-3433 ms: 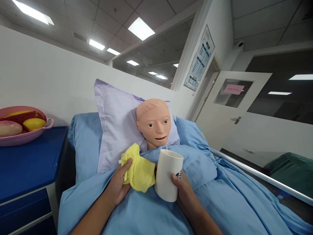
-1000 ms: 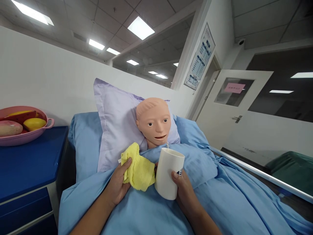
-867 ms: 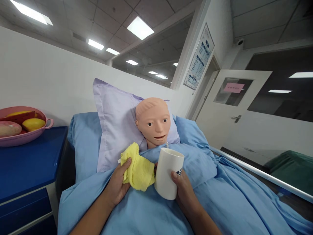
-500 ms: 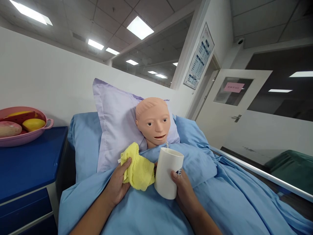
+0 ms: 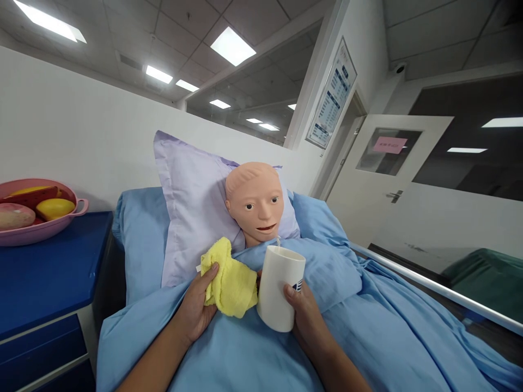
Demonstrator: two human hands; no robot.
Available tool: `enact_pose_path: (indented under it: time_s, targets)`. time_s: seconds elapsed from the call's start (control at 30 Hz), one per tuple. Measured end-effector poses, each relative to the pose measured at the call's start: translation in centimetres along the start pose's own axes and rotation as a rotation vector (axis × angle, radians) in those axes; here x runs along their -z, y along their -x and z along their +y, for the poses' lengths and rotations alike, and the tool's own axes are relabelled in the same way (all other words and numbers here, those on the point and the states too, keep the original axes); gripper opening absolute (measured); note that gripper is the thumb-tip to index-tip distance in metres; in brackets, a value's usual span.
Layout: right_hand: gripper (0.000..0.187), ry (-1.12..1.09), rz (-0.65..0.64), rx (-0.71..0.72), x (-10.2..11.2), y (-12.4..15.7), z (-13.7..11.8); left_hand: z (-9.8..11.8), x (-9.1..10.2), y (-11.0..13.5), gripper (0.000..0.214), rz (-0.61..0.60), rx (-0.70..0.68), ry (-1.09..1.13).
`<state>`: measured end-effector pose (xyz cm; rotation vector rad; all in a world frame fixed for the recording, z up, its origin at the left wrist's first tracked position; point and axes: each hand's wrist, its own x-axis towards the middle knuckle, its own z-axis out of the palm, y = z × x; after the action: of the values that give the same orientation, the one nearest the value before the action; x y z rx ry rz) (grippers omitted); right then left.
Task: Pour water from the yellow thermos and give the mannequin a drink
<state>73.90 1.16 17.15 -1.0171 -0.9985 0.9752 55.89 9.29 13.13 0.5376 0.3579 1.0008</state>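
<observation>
My left hand (image 5: 200,302) is closed on a folded yellow towel (image 5: 232,283), thumb on top, above the blue quilt (image 5: 241,356). In my right hand (image 5: 304,310) is a white mug (image 5: 281,288) with a dark mark on its side; my thumb presses the near side and the other fingers are mostly hidden behind it. A thin clear straw (image 5: 278,241) sticks up from the mug, its upper end just below the chin of a manikin head (image 5: 257,201). The head rests on a lilac pillow (image 5: 188,207), mouth slightly parted. Towel and mug are side by side, nearly touching.
To the left a blue-topped bedside cabinet (image 5: 49,272) bears a pink basket (image 5: 44,235) of fruit. A white bed rail (image 5: 441,287) runs along the right side. Beyond it are an open door (image 5: 384,201) and a green-covered object (image 5: 490,275).
Almost nothing differs. The whole view has shifted very slightly; both hands keep their hold on the towel and the mug.
</observation>
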Motion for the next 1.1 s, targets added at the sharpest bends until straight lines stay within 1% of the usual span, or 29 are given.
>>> enact_pose_path:
  time_s: [0.17, 0.3, 0.43, 0.6, 0.73, 0.9, 1.03, 1.1]
  targets:
    - [0.063, 0.006, 0.007, 0.023, -0.1, 0.1, 0.1, 0.0, -0.1, 0.0, 0.043, -0.006, 0.004, 0.01]
    - [0.064, 0.01, 0.017, 0.015, -0.1, 0.1, 0.2, 0.0, -0.1, -0.1, 0.042, -0.003, 0.0, 0.012]
    - [0.062, 0.011, 0.031, 0.023, -0.1, 0.1, 0.2, -0.1, 0.0, -0.1, 0.043, 0.001, -0.004, 0.0]
    - [0.061, 0.011, -0.006, 0.001, 0.1, 0.0, 0.0, -0.1, 0.0, -0.1, 0.045, -0.013, -0.01, -0.003]
    - [0.065, 0.016, -0.033, 0.002, 0.3, -0.2, 0.3, 0.0, -0.1, -0.1, 0.047, -0.007, -0.016, -0.01]
    - [0.066, 0.033, 0.092, 0.088, 0.3, -0.5, 1.5, -0.1, -0.5, 0.3, 0.048, 0.005, -0.021, -0.051]
    - [0.066, 0.003, 0.14, 0.174, 0.3, -0.8, 2.1, -0.1, -1.2, 1.0, 0.047, 0.054, -0.073, -0.19]
    - [0.064, -0.024, 0.191, 0.2, 0.5, -1.0, 2.3, 0.2, -2.0, 1.3, 0.047, 0.062, -0.096, -0.292]
